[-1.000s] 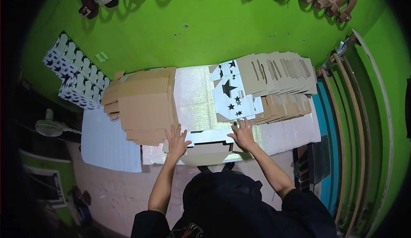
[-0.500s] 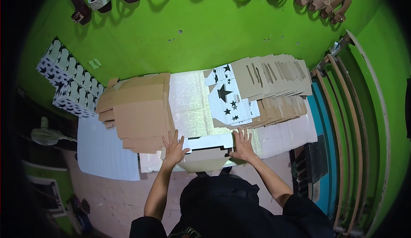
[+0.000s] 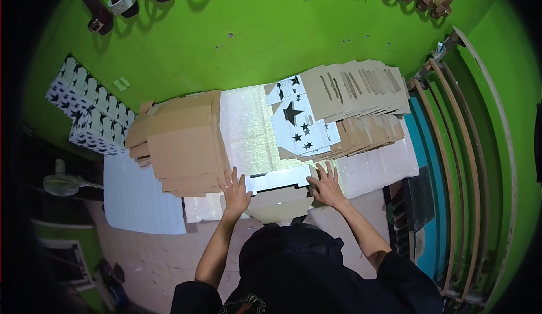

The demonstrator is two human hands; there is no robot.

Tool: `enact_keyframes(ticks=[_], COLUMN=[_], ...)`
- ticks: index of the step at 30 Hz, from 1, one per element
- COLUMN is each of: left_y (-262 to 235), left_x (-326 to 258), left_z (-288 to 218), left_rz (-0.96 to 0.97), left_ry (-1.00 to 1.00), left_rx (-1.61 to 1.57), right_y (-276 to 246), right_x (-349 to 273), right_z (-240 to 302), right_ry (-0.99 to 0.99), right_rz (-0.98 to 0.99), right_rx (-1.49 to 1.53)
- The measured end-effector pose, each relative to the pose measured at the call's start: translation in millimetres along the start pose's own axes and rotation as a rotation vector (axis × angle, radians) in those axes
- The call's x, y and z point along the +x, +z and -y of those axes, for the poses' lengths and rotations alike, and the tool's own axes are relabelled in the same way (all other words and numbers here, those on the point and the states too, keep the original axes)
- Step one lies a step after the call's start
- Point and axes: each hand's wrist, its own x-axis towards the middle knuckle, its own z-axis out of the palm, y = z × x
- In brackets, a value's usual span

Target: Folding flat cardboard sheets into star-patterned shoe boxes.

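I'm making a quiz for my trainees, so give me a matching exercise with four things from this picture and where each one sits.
Things:
1. brown cardboard stack
2. star-printed sheets
3. sandals
4. flat box piece

Places:
A. at the top, against the green wall
B. under both hands, nearest the person
C. left of the work surface, beside the left hand
D. right of centre, beyond the right hand

Pairs: 1-C, 2-D, 3-A, 4-B
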Motion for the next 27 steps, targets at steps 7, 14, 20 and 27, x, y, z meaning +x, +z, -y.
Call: enact_keyframes(ticks=[7, 14, 20, 27], left_y=[-17.3, -10.3, -18.8, -17.0], left_x=[-39.6, -91.9, -101.4, -85.5], left_z=[33.2, 44.4, 24.4, -15.5], left_rz=[-0.246, -0.079, -0.288, -0.384], left_ry=[-0.213, -0.523, -0.452, -0.178], left_rx=[-0.325, -0.374, -0.479, -0.52], right_y=[-18.4, -12.0, -3.2, -15.5], right_x=[-6.2, -35.7, -44.7, -43.8], right_z=[-12.8, -34.9, -30.0, -6.0], right_ry=[0.145, 0.368, 0.341, 0.225], right_rz=[-0.177, -0.179, -0.233, -0.319], right_rx=[0.08, 0.02, 0.167, 0.309])
